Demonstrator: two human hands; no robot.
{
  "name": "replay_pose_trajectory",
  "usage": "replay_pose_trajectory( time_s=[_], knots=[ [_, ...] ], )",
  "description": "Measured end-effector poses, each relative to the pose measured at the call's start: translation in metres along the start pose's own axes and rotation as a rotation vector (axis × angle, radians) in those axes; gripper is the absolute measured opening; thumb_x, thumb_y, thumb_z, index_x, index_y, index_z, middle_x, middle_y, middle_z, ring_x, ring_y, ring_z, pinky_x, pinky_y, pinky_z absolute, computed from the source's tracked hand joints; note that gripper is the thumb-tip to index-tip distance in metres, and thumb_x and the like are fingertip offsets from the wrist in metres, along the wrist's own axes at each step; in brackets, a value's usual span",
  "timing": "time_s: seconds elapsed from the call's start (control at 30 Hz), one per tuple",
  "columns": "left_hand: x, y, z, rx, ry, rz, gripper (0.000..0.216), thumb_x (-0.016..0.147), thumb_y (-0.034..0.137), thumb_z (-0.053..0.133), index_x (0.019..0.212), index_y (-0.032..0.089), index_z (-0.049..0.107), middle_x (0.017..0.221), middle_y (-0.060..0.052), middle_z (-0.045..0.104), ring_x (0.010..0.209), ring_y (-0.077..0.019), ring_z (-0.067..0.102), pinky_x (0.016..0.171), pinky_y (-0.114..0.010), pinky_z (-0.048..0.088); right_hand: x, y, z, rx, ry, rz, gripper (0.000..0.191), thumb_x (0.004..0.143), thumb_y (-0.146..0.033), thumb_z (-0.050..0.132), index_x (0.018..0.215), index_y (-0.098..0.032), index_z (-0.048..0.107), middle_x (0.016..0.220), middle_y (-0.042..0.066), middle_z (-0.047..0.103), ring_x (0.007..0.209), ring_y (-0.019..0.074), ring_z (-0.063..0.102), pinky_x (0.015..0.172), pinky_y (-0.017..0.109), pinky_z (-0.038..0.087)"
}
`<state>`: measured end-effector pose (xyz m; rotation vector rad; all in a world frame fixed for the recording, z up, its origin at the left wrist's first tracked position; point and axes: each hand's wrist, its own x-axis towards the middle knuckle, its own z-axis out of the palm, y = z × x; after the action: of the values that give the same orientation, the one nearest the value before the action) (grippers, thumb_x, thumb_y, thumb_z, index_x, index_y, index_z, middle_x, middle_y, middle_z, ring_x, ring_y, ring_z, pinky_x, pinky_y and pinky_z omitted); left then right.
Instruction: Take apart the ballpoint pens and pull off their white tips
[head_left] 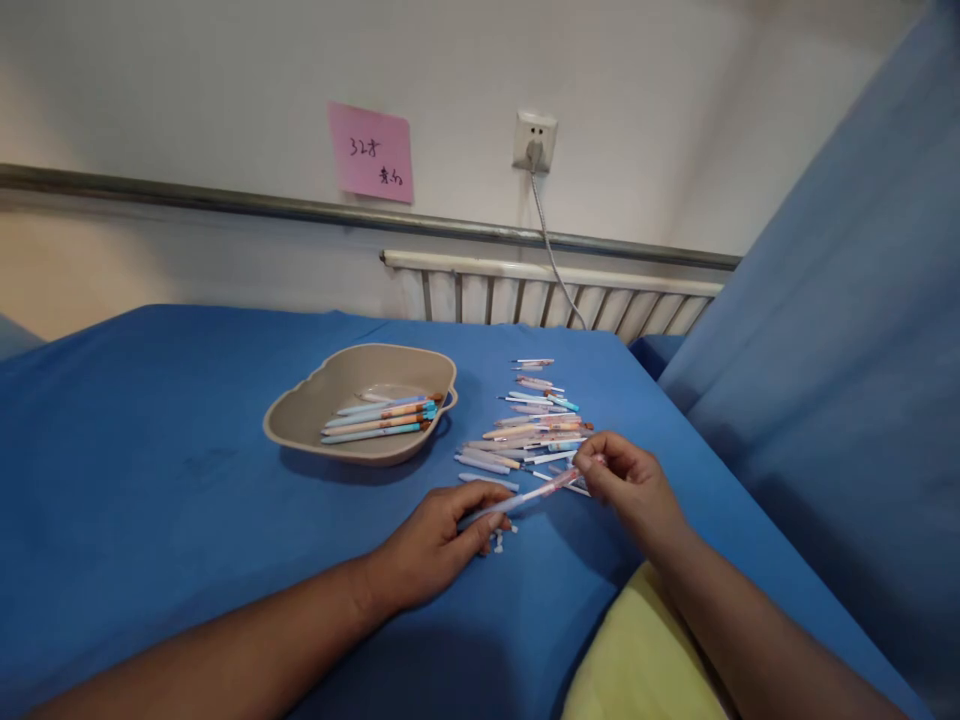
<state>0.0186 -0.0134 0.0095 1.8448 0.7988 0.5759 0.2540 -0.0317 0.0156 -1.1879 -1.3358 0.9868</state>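
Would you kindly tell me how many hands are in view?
2: the left hand holds one end of a pen, and the right hand pinches its other end.

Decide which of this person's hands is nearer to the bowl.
Left. The left hand is apart from the bowl, in front and to the right; the right hand is farther right.

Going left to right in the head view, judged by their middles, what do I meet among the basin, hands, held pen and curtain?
Tan basin, left hand, pen held in both hands, right hand, blue curtain.
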Motion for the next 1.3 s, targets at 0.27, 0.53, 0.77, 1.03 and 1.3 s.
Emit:
replay_pose_trajectory(
  time_s=[0.27, 0.53, 0.77, 1.03, 1.3],
  knots=[
    [0.002, -0.002, 0.0, -0.016, -0.001, 0.001, 0.026, 0.09, 0.032, 0.048, 0.107, 0.017, 0.06, 0.086, -0.003, 0.064, 0.068, -0.0122, 0.057, 0.064, -0.023, 0.048, -0.005, 0.006, 0.013, 0.0, -0.087, -0.031, 0.013, 0.078, -0.03, 0.063, 0.078, -0.018, 0.057, 0.062, -0.004, 0.045, 0.056, 0.0099, 0.038, 0.052, 0.022, 0.029],
    [0.002, -0.002, 0.0, -0.048, 0.009, -0.011, 0.028, 0.09, 0.033, 0.047, 0.109, 0.017, 0.06, 0.087, -0.004, 0.063, 0.066, -0.0123, 0.056, 0.065, -0.025, 0.049, -0.003, 0.005, 0.011, 0.101, -0.099, 0.005, 0.016, 0.079, -0.034, 0.064, 0.08, -0.019, 0.058, 0.057, -0.004, 0.05, 0.052, 0.0105, 0.044, 0.051, 0.022, 0.033],
    [0.003, -0.004, -0.001, -0.077, 0.038, -0.026, 0.027, 0.089, 0.033, 0.049, 0.108, 0.016, 0.06, 0.086, -0.004, 0.064, 0.064, -0.0123, 0.058, 0.064, -0.025, 0.049, 0.001, 0.005, 0.005, 0.215, -0.016, 0.011, 0.019, 0.082, -0.037, 0.061, 0.079, -0.019, 0.057, 0.056, -0.004, 0.05, 0.051, 0.0098, 0.041, 0.052, 0.023, 0.032],
    [0.002, -0.004, -0.001, -0.102, 0.05, -0.053, 0.027, 0.089, 0.034, 0.05, 0.108, 0.016, 0.058, 0.087, -0.004, 0.065, 0.063, -0.0113, 0.058, 0.063, -0.025, 0.049, 0.001, 0.006, 0.003, 0.365, 0.096, 0.05, 0.018, 0.082, -0.036, 0.061, 0.079, -0.018, 0.058, 0.056, -0.005, 0.048, 0.052, 0.0092, 0.04, 0.053, 0.022, 0.03],
    [0.003, -0.007, 0.0, -0.114, 0.13, -0.036, 0.022, 0.092, 0.034, 0.045, 0.095, 0.017, 0.06, 0.076, -0.002, 0.061, 0.064, -0.0124, 0.056, 0.063, -0.024, 0.048, 0.012, 0.007, -0.001, 0.794, -0.046, 0.252, 0.014, 0.078, -0.029, 0.061, 0.073, -0.017, 0.055, 0.061, -0.005, 0.029, 0.047, 0.0071, 0.025, 0.043, 0.019, 0.025]
  ],
)
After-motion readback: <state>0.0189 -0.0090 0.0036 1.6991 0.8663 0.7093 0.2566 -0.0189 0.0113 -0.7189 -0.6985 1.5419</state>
